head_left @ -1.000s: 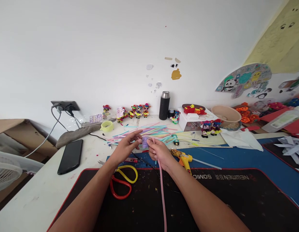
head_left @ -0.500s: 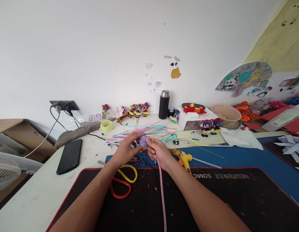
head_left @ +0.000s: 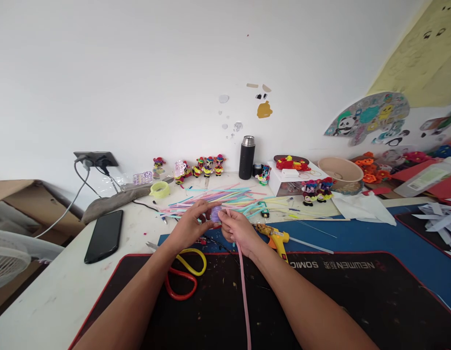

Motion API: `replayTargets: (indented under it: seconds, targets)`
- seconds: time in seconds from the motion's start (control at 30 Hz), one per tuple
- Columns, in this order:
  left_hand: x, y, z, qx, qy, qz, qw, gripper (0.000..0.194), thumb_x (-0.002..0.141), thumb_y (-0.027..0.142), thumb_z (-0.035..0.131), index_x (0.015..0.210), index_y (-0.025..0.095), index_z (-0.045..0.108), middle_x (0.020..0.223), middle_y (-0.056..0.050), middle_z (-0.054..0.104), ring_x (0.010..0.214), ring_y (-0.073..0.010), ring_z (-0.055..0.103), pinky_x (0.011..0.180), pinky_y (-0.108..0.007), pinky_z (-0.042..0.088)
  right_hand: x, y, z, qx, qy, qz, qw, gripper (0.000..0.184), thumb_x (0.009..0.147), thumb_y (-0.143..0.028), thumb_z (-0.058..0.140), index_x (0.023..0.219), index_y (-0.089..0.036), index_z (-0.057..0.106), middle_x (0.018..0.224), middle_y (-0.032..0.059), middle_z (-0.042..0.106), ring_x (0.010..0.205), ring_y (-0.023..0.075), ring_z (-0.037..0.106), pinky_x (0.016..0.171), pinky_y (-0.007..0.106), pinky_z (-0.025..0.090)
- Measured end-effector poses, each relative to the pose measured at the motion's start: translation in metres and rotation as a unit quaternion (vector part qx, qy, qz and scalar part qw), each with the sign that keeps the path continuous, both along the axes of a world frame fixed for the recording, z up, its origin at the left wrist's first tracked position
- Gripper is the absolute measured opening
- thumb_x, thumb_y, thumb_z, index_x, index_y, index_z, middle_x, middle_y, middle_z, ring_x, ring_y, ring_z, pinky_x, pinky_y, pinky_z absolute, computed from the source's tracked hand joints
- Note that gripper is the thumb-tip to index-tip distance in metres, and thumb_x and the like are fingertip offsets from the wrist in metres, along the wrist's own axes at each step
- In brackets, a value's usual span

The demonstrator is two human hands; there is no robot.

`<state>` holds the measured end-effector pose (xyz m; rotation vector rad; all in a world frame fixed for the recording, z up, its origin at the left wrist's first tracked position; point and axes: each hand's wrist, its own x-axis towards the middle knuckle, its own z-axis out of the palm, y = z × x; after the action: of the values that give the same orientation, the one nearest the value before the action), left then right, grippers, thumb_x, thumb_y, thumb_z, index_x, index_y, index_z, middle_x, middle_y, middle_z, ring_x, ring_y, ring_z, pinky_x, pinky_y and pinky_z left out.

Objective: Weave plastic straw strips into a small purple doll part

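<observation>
A small purple coil [head_left: 215, 214], seemingly wound from pipe cleaner, is pinched between the thumb and fingers of my left hand [head_left: 191, 222]. My right hand [head_left: 240, 228] is closed on a pink pipe cleaner [head_left: 243, 287], with its thumb and fingertip against the right side of the coil. The long end of the pipe cleaner hangs down over the black desk mat [head_left: 218, 325]. Scissors [head_left: 181, 284] with a red and a yellow handle lie under my left wrist. Behind the hands is a pile of pastel pipe cleaners [head_left: 225, 195].
A yellow glue gun [head_left: 279, 238] with a glue stick lies right of my right hand. A phone [head_left: 104, 236] is at the left. Along the wall stand several small figures [head_left: 209, 166], a black flask [head_left: 246, 158], a white box [head_left: 283, 182] and a beige bowl [head_left: 342, 170].
Almost nothing differs. Both hands keep their hold on the purple coil and the pink pipe cleaner, with only a slight shift of the fingers and of the view.
</observation>
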<state>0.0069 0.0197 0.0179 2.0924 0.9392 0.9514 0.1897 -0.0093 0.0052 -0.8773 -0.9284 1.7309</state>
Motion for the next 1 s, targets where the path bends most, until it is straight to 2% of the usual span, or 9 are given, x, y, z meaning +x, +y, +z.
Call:
replayTargets:
  seconds: [0.17, 0.47, 0.63, 0.83, 1.0]
  targets:
    - [0.000, 0.000, -0.001, -0.008, -0.003, -0.006, 1.000, 0.046, 0.091, 0.031, 0.073, 0.137, 0.030, 0.068, 0.103, -0.005, 0.062, 0.094, -0.0223, 0.060, 0.083, -0.035, 0.054, 0.001, 0.003, -0.004, 0.008, 0.001, -0.003, 1.000, 0.051, 0.070, -0.058, 0.087, 0.083, -0.022, 0.054, 0.047, -0.0150, 0.031, 0.036, 0.0047, 0.022, 0.039, 0.024, 0.008]
    - [-0.001, 0.001, -0.001, -0.032, -0.009, -0.014, 0.999, 0.045, 0.089, 0.031, 0.075, 0.134, 0.029, 0.069, 0.110, -0.005, 0.064, 0.095, -0.0221, 0.062, 0.084, -0.036, 0.054, 0.001, 0.006, -0.011, 0.029, 0.007, -0.010, 1.000, 0.052, 0.068, -0.059, 0.088, 0.084, -0.021, 0.057, 0.045, -0.0149, 0.033, 0.035, 0.0043, 0.022, 0.038, 0.023, 0.009]
    - [-0.001, 0.002, -0.002, -0.042, -0.022, -0.011, 0.999, 0.044, 0.088, 0.029, 0.075, 0.132, 0.028, 0.070, 0.111, -0.006, 0.064, 0.099, -0.0231, 0.062, 0.085, -0.036, 0.054, -0.001, 0.004, -0.009, 0.014, 0.009, -0.014, 1.000, 0.053, 0.068, -0.060, 0.089, 0.083, -0.021, 0.056, 0.045, -0.0151, 0.032, 0.035, 0.0041, 0.023, 0.038, 0.022, 0.009]
    - [0.000, 0.001, -0.003, -0.078, -0.062, -0.014, 0.995, 0.049, 0.086, 0.028, 0.078, 0.134, 0.027, 0.068, 0.109, -0.005, 0.064, 0.105, -0.0244, 0.061, 0.087, -0.035, 0.053, -0.001, 0.001, -0.003, -0.003, 0.056, 0.026, 0.998, 0.055, 0.072, -0.060, 0.088, 0.080, -0.022, 0.049, 0.046, -0.0151, 0.034, 0.035, 0.0035, 0.022, 0.038, 0.021, 0.010]
    - [0.001, 0.001, 0.000, -0.079, -0.068, -0.019, 0.994, 0.048, 0.085, 0.029, 0.078, 0.132, 0.028, 0.069, 0.105, -0.005, 0.064, 0.106, -0.0248, 0.060, 0.086, -0.034, 0.053, 0.000, 0.001, -0.004, -0.004, 0.065, 0.046, 0.997, 0.054, 0.074, -0.060, 0.086, 0.080, -0.023, 0.047, 0.045, -0.0146, 0.036, 0.035, 0.0037, 0.023, 0.037, 0.020, 0.011]
